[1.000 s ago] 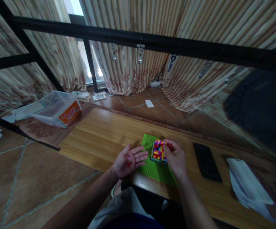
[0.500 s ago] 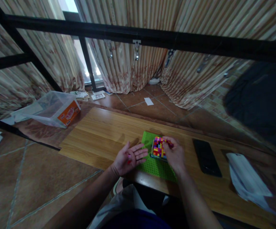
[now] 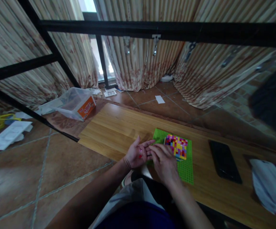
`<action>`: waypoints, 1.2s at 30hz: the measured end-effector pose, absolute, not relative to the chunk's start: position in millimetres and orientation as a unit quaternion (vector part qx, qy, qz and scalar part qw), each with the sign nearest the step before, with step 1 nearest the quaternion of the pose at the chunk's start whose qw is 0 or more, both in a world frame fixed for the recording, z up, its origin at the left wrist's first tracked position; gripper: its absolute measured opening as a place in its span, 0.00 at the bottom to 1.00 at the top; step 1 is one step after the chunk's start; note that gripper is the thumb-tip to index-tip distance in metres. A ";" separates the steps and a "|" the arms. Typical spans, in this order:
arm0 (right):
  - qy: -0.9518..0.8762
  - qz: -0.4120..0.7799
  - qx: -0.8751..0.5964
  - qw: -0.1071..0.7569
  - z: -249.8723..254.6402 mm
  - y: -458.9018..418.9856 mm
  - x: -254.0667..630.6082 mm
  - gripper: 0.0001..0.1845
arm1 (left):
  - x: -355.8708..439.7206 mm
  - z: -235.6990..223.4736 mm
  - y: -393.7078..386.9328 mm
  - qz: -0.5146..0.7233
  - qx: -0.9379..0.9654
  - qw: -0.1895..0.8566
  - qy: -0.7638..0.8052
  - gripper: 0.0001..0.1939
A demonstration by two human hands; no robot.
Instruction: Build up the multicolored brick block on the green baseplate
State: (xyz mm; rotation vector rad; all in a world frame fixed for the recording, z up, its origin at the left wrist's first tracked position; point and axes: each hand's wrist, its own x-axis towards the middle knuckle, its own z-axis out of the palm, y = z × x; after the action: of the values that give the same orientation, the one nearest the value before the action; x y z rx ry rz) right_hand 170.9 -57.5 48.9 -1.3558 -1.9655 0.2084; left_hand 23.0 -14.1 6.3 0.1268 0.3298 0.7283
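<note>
My left hand point(image 3: 138, 155) is palm up with its fingers stretched out, left of the green studded baseplate point(image 3: 185, 170). A few tiny red and pinkish toy bricks point(image 3: 140, 156) lie loose on that palm. Over its fingertips is my right hand point(image 3: 165, 163), its thumb and fingers drawn together; whatever is in them, if anything, is hidden. On the baseplate sits a block of many small coloured bricks point(image 3: 179, 146), with yellow, red, pink, purple and blue on top. My right hand covers part of the baseplate and stands close to the block's left edge.
A black phone point(image 3: 225, 161) and a white packet point(image 3: 270, 183) lie to the right on the wooden table point(image 3: 118, 127). Left of the tabletop is a clear plastic box point(image 3: 73, 103) with an orange label. A black metal bar point(image 3: 128, 28) crosses in front of the curtains.
My right hand has moved left from the brick block to my left hand's fingertips, uncovering more of the block. My left palm remains turned up. The whole view has shifted slightly.
</note>
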 end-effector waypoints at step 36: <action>-0.646 0.118 -0.644 0.392 64.4 -34.3 245.3 0.18 | 24.8 9.3 -14.8 0.360 0.080 0.914 0.169 0.32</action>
State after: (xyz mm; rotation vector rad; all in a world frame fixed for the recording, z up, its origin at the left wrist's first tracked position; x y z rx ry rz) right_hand 245.3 -34.3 64.4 -1.6366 -1.6407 0.3000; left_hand 24.8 -14.8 9.3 0.1647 0.3472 0.7409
